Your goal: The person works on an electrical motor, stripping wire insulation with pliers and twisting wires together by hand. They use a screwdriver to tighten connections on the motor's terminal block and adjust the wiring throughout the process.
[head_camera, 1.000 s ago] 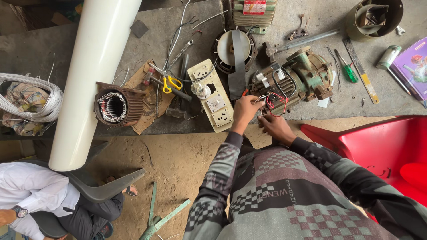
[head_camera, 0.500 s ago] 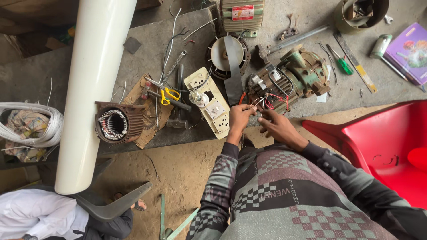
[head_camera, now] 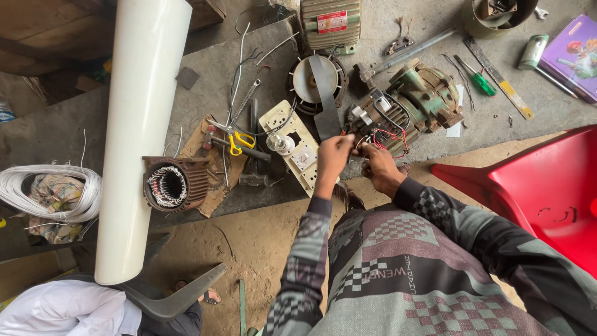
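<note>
My left hand and my right hand are close together at the near end of a green electric motor that lies on the concrete slab. Both pinch the red and black wires coming out of the motor's open end. Which strands each hand holds is too small to tell. A cream switchboard with a round fitting lies just left of my left hand. A round fan cover with a grey strip sits behind it.
A thick white pipe stands at left, beside a brown wound stator. Yellow-handled scissors, a green screwdriver and a second motor lie around. At right is a red chair; a person in white at bottom left.
My hands stay on the motor's wires, drawn a little closer together. The view has shifted, so the person in white sits lower in the frame.
</note>
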The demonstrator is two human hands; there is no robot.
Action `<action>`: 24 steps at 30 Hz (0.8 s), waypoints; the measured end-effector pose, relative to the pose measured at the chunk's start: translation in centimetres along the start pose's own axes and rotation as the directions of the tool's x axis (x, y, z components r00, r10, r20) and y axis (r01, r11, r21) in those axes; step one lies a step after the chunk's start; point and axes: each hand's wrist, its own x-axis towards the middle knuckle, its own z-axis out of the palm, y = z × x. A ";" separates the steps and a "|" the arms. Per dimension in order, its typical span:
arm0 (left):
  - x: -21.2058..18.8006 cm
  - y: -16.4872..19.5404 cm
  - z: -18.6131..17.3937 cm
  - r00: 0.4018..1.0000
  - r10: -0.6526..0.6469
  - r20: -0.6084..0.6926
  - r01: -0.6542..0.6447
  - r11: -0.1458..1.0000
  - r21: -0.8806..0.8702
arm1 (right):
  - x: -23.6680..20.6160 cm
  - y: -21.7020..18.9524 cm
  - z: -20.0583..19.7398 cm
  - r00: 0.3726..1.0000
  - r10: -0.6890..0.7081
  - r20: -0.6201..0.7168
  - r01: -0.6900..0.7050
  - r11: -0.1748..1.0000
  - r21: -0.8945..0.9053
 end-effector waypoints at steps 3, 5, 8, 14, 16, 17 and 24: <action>2.0 -0.1 2.2 0.986 -0.055 0.157 0.043 0.996 0.074 | -0.2 0.1 -1.3 0.997 -0.074 -0.001 0.074 0.997 -0.028; 2.8 -0.6 3.1 0.990 -0.007 0.142 -0.008 0.994 0.109 | -0.5 -0.1 -2.1 0.998 -0.046 0.038 0.047 0.999 -0.028; 3.0 -2.0 2.4 0.991 -0.050 0.122 0.049 0.999 0.009 | -1.4 -0.3 -2.4 0.998 -0.044 0.047 0.047 0.998 -0.050; -0.6 -2.5 0.0 0.999 -0.044 0.027 0.041 0.995 0.093 | -4.9 -0.9 -1.4 0.923 -0.376 0.085 0.365 0.781 -0.506; -2.6 -1.9 0.1 0.987 0.158 -0.041 -0.151 0.980 0.133 | -6.0 -1.3 -1.1 0.855 -0.502 0.131 0.453 0.598 -0.662; -3.1 -1.5 0.0 0.963 0.258 -0.072 -0.245 0.957 0.157 | -6.3 -1.5 -1.0 0.829 -0.537 0.157 0.476 0.530 -0.702; -3.2 0.9 0.1 0.957 0.285 0.059 -0.291 0.933 0.213 | -7.3 -2.1 -0.3 0.555 -0.730 0.399 0.665 0.102 -0.740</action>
